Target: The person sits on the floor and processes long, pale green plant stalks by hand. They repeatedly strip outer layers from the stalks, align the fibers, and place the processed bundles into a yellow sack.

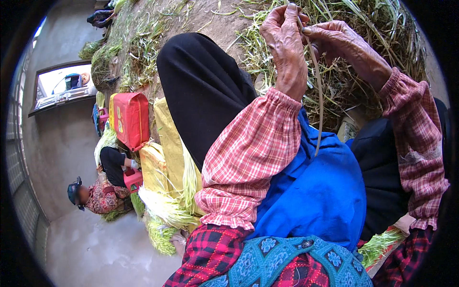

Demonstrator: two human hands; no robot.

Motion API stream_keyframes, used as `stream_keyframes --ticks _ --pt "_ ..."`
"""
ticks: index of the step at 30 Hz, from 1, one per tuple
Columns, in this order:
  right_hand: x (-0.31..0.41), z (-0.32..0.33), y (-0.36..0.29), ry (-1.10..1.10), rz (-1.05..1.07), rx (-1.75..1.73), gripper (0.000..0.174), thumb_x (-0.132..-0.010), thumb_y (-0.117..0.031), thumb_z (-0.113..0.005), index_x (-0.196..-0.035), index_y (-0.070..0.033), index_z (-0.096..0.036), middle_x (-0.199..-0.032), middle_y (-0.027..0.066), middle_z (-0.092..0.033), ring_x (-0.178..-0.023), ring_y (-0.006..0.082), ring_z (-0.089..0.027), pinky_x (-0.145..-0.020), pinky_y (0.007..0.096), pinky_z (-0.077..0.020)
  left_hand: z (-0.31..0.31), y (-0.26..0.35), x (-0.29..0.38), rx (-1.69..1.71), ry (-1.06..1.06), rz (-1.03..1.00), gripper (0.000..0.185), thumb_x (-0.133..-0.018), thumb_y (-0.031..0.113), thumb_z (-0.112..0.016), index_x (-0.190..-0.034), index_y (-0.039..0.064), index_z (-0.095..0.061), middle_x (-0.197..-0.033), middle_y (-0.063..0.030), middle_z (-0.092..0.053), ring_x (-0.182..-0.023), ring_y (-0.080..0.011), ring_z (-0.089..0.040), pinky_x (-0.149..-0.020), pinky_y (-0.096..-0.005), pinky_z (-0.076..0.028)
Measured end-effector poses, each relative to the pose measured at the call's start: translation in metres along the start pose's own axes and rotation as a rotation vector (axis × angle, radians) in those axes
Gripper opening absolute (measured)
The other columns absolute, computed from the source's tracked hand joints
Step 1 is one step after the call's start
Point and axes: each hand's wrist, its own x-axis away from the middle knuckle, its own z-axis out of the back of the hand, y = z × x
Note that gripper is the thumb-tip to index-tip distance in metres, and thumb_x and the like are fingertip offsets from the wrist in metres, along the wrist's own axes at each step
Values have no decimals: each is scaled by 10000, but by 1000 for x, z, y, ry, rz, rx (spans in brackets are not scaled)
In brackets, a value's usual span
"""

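Observation:
At the top of the head view, my left hand [287, 46] and my right hand [335, 43] are close together above a pile of green and dry plant stalks [344, 93]. Between the thumb and fingers of my left hand is the upper part of a thin, pale stalk or strip [318, 86]. The thumb and forefinger of my right hand pinch it just below. From there the strip hangs down over the blue apron [322, 179] on my lap. Both forearms wear pink checked sleeve covers.
More cut stalks [143, 61] lie on the ground to the left. Yellow sacks [161, 132], a red bag [131, 118] and bundles of pale green stalks [165, 211] stand beside my knee. Another person [107, 190] sits low at the far left, by a pink plastic container [132, 179].

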Motion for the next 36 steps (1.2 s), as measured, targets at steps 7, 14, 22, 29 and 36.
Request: stream_keyframes --ticks 7,14,22,29,36 --pt "-16 5 28 57 270 155 265 -898 -327 -505 -883 -101 -643 -639 -37 -591 -514 11 -526 -461 156 -402 15 -3 -9 60 73 78 108 -885 126 -531 -897 30 -579 -673 -44 -586 -499 -77 -491 -426 -180 -368" --pt "-14 15 31 17 242 204 259 -876 -308 -525 -831 -73 -624 -644 9 -622 -523 43 -575 -443 159 -396 12 5 -4 192 99 82 107 -889 143 -524 -921 52 -568 -726 -35 -591 -600 -81 -532 -460 -173 -394" --pt "-6 17 50 -60 103 391 303 -808 -235 -544 -583 -32 -543 -504 7 -512 -462 49 -520 -430 187 -390 13 29 -1 -8 194 -148 157 -911 172 -471 -848 62 -564 -720 -18 -593 -621 -74 -529 -520 -201 -384" --pt "8 51 93 28 -61 829 340 -765 -319 -623 -787 -3 -500 -697 86 -494 -591 189 -591 -526 300 -468 14 48 -14 -28 230 -276 231 -916 179 -473 -730 72 -560 -614 -9 -570 -510 -83 -494 -480 -211 -358" --pt "18 86 147 58 297 1520 287 -666 -276 -645 -759 -47 -499 -702 149 -514 -676 350 -526 -611 422 -424 17 70 -9 -24 324 -336 195 -898 211 -509 -759 87 -569 -638 5 -567 -563 -76 -513 -515 -190 -370"
